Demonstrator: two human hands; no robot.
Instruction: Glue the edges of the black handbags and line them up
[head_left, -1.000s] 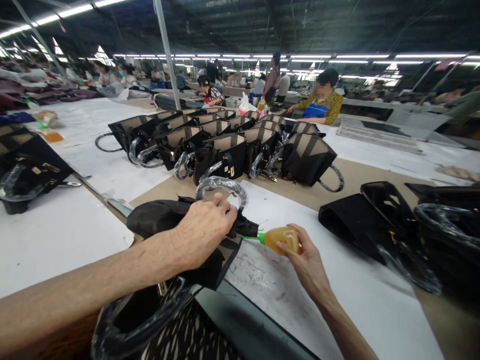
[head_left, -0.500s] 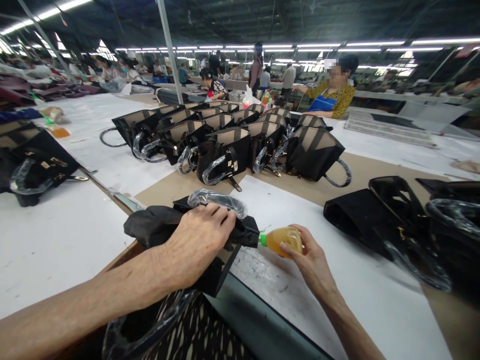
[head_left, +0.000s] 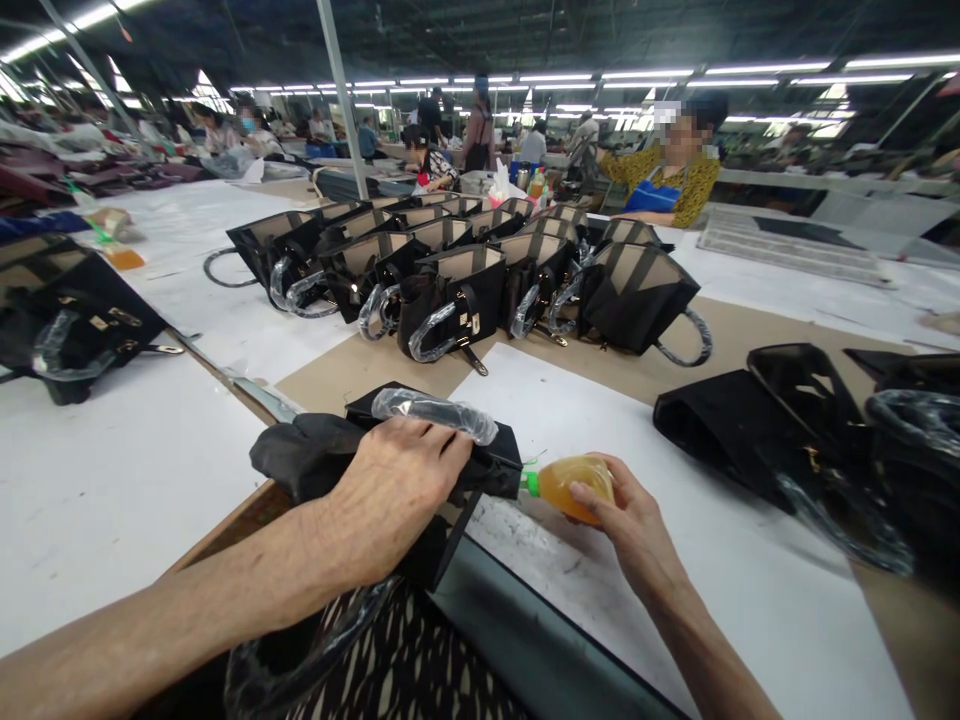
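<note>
My left hand (head_left: 405,490) is closed over the upper side of a black handbag (head_left: 307,455), just below its plastic-wrapped handle (head_left: 435,412). The bag lies on its side at the table's near edge, and a second wrapped handle (head_left: 300,650) hangs toward me. In my right hand (head_left: 626,510) is a soft squeeze bottle (head_left: 574,487) of amber liquid with a green cap. The bottle lies nearly level, its tip at the bag's right-hand edge; whether the tip touches is hard to make out.
Several black handbags with wrapped handles (head_left: 457,300) stand in rows ahead. More bags lie at the right (head_left: 731,430) and one stands at the left (head_left: 75,310). Another amber bottle (head_left: 124,258) lies at the far left. A co-worker in a blue apron (head_left: 660,190) sits across the table.
The bottle and my right hand have shifted slightly right, its green cap now a little farther from the bag's edge. My left hand keeps its hold.
</note>
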